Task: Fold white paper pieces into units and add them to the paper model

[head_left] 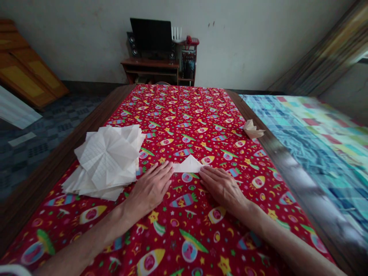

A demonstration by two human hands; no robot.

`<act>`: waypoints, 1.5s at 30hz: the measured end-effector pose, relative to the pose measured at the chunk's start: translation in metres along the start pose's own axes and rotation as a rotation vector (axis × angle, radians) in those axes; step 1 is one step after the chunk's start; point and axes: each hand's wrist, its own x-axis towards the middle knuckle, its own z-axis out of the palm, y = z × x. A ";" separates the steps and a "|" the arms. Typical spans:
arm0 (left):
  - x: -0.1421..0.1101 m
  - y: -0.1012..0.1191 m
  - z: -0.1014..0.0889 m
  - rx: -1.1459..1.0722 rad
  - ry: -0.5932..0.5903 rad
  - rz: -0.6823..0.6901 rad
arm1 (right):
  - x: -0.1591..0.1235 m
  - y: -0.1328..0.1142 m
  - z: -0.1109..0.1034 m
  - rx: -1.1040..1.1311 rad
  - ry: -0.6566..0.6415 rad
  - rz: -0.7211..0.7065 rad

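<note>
Left hand (153,184) and right hand (222,185) both outstretched flat, pressing opposite ends of folded white paper (188,165); paper stack (108,158) at left.

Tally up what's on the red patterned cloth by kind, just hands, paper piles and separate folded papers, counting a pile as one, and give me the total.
Hands: 2 (left hand, right hand)
Paper piles: 1 (loose pile)
Separate folded papers: 2 (strip between the hands, pointed piece farther right)
Total: 5

Folded paper (188,166) partly hidden under fingertips (170,166)
</note>
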 end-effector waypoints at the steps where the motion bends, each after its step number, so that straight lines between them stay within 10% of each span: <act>1: 0.002 -0.002 0.000 -0.015 0.034 0.000 | 0.007 0.000 0.000 -0.018 -0.002 0.008; 16: 0.023 -0.013 0.006 -0.214 0.111 -0.083 | 0.039 0.005 -0.003 -0.126 -0.116 -0.086; 31: 0.045 0.023 0.016 -0.524 0.161 -0.361 | 0.048 -0.014 0.012 0.101 0.164 0.042; 39: 0.069 0.033 0.017 -0.423 0.213 -0.366 | 0.048 -0.010 0.011 0.141 0.236 0.277; 45: 0.066 0.032 0.006 -0.284 0.181 -0.342 | 0.055 -0.009 -0.005 -0.102 0.015 0.440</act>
